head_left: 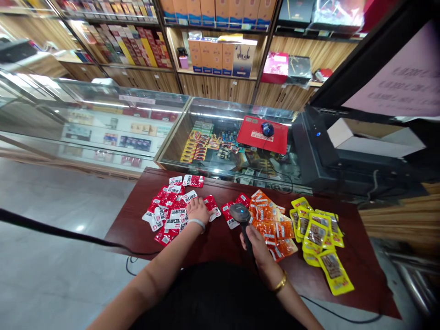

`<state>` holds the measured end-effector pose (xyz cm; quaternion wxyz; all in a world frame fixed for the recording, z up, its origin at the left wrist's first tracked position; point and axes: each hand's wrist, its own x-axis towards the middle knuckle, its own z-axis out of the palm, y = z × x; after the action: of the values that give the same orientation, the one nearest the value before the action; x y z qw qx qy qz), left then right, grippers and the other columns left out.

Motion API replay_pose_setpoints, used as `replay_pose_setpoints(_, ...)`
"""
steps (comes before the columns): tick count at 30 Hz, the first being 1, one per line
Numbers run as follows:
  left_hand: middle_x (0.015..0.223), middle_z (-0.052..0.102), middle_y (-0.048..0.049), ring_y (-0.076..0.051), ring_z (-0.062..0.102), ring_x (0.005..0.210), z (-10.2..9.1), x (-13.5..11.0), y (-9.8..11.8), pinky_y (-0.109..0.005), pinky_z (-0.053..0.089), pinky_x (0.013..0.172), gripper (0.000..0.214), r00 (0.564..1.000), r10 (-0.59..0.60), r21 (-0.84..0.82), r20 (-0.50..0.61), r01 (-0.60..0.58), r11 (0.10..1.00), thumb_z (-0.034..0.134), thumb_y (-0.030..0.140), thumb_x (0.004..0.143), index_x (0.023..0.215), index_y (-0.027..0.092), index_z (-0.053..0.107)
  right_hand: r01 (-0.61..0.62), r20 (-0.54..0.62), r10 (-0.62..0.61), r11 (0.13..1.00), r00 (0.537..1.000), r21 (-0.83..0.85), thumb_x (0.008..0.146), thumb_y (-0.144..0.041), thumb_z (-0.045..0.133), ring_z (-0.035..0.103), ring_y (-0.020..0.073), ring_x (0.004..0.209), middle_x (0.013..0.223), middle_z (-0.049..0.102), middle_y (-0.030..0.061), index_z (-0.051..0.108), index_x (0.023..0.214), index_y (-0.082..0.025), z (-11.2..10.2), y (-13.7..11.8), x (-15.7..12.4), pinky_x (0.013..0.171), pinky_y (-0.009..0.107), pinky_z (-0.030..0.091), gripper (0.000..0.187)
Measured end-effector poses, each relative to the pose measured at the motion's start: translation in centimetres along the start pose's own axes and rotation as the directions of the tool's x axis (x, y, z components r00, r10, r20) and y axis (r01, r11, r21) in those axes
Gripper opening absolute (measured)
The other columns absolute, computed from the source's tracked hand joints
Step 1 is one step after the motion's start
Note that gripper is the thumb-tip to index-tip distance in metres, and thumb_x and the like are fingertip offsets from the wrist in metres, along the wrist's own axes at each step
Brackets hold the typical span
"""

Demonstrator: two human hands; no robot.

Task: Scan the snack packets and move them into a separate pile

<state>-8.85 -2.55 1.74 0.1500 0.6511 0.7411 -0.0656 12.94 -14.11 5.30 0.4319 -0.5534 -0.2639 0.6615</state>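
My right hand is wrapped round the handle of a black barcode scanner, whose head points away from me above the table. Beneath it lie two red-and-white snack packets. My left hand, with a white band at the wrist, rests with fingers spread on the right side of a loose pile of red-and-white snack packets. One more red packet lies by its thumb. Orange snack packets overlap in a heap beside my right hand. Farther right is a heap of yellow snack packets.
The packets lie on a dark red table. Behind it stands a glass display case with a red mat and a mouse on top. Dark equipment with a white open box stands right. A cable trails low right.
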Motion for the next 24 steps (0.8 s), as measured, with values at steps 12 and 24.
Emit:
replay_pose_setpoints(12, 0.086, 0.069, -0.0057, -0.018, 0.065, 0.078, 1.1, 1.3, -2.2, -0.026, 0.043, 0.069, 0.036, 0.987, 0.013, -0.381, 0.157, 0.048, 0.923, 0.055, 0.025, 0.082, 0.117, 0.018, 0.049, -0.005, -0.021, 0.005, 1.0, 1.0, 0.01, 0.078, -0.063, 0.057, 0.041, 0.0097, 0.044, 0.057, 0.051, -0.0047, 0.05, 0.071, -0.021, -0.2, -0.6, -0.4, 0.044, 0.023, 0.031, 0.043)
replay_pose_setpoints(24, 0.079, 0.068, -0.0084, -0.02, 0.064, 0.08, 0.6, 1.9, -2.6, -0.029, 0.045, 0.078, 0.024, 0.947, 0.269, -0.264, 0.177, -0.218, 0.939, 0.052, 0.034, 0.083, 0.069, 0.019, 0.066, -0.019, 0.07, 0.022, 0.999, 0.997, -0.039, 0.08, -0.062, 0.056, 0.041, 0.0088, 0.042, 0.054, 0.05, -0.0053, 0.052, 0.07, -0.021, 0.8, 0.2, -0.4, 0.044, 0.022, 0.031, 0.042)
